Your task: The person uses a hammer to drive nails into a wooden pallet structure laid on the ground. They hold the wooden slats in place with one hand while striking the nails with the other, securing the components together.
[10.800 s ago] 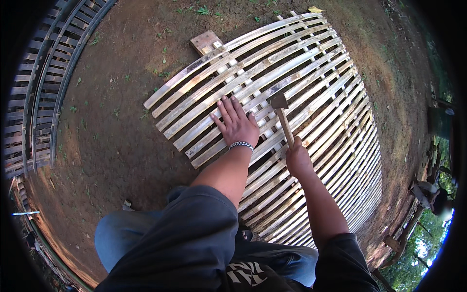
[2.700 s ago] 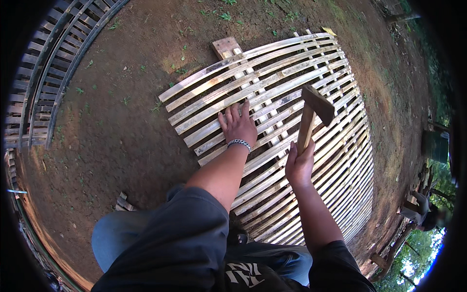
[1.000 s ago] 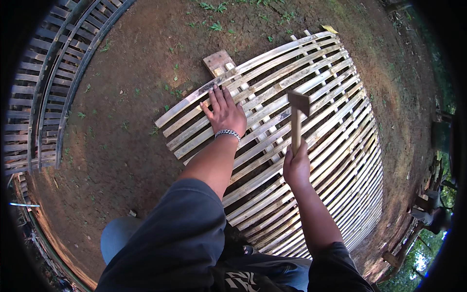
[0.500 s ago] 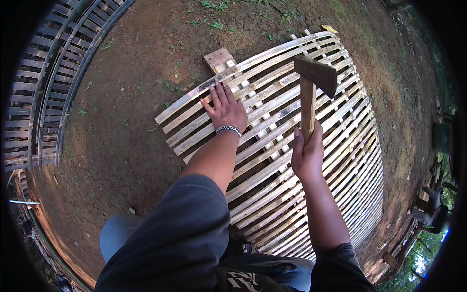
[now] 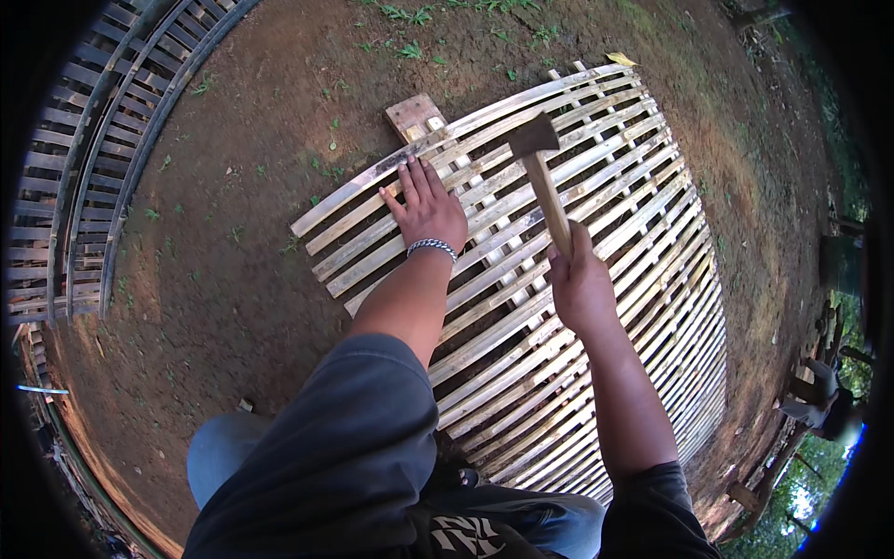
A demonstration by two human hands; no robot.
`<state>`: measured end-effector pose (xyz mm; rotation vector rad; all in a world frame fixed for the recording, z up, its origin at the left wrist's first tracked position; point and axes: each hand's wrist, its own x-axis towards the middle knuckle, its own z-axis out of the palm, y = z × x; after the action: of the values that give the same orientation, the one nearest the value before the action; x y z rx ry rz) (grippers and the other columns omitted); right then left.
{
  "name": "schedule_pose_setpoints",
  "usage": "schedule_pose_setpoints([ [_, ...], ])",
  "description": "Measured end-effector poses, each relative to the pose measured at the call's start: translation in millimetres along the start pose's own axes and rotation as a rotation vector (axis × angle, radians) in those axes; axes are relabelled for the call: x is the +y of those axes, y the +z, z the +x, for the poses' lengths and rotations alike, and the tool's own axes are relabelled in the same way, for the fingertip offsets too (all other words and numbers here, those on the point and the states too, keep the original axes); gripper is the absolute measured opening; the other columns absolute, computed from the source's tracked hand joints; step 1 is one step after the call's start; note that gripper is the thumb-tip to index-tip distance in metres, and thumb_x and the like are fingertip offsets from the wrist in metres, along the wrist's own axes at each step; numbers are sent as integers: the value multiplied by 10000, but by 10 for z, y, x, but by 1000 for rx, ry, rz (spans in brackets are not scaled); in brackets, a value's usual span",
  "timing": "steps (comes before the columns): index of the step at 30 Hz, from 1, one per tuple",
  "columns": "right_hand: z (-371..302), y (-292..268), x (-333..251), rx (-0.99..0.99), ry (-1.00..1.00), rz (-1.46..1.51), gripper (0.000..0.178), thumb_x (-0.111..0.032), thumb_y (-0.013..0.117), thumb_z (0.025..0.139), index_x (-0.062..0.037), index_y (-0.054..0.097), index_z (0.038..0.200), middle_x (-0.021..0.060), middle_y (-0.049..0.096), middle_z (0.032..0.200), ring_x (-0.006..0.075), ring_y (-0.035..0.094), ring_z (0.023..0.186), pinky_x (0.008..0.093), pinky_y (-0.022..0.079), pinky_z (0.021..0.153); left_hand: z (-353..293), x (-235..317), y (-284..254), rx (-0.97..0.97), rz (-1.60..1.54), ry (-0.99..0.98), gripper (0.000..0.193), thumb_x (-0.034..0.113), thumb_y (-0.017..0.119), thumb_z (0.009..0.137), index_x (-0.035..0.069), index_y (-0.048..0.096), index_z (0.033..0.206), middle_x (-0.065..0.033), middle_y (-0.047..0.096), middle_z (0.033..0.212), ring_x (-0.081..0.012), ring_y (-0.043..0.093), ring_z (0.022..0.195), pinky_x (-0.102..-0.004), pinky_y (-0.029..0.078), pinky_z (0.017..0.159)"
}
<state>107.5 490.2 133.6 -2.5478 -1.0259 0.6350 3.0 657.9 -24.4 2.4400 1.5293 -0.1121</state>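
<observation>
The slatted bamboo panel [image 5: 577, 279] lies flat on bare soil, running from the upper centre of the frame to the lower right. Its long strips are already laid side by side over cross strips along the full visible length. Judged from this, assembly is well advanced, with work concentrated at the upper-left end.

The left hand [image 5: 428, 210] presses flat on the strips near that end, fingers spread apart. A wooden block [image 5: 414, 116] sits under the panel's edge just above the hand.

The right hand [image 5: 579, 279] is clamped around the handle of a hammer [image 5: 540, 172], whose head hangs over the strips right of the left hand. Whether it touches them cannot be determined.

A second slatted frame [image 5: 93, 158] lies at the upper left, well apart.
</observation>
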Motion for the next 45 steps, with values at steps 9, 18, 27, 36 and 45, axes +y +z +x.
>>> schedule_pose_setpoints([
  [9,254,-437,8,-380,-70,-526,344,-201,581,1016,-35,519,1311,237,738,983,425,729,930,546,569,840,18,17,-28,1,6,4,763,391,477,1050,11,204,1653,-146,101,1760,-314,82,1626,-672,19,1255],
  [18,-119,122,283,-312,142,-322,424,-217,565,1041,-18,422,1388,283,722,899,474,716,829,576,565,807,3,55,0,17,-3,36,742,386,460,1058,5,216,1646,-153,99,1758,-312,77,1627,-679,37,1251],
  [27,-463,543,340,23,46,-112,441,-160,605,1020,-11,414,1389,274,713,893,469,719,819,567,565,702,2,56,-9,22,-20,21,726,369,482,1054,-3,250,1633,-148,130,1750,-307,67,1626,-659,8,1254],
  [36,-423,693,515,-51,127,-148,344,-202,564,1044,-35,438,1317,302,708,912,489,708,811,574,562,711,-16,23,33,47,-24,31,751,377,486,1051,-7,224,1640,-154,137,1749,-312,82,1623,-662,-14,1249],
  [45,-289,298,63,54,-33,2,405,-166,591,1028,-49,469,1396,275,718,940,479,713,828,558,570,735,8,-21,34,36,-21,23,740,394,479,1049,-5,252,1630,-155,136,1748,-304,71,1625,-673,-36,1240],
])
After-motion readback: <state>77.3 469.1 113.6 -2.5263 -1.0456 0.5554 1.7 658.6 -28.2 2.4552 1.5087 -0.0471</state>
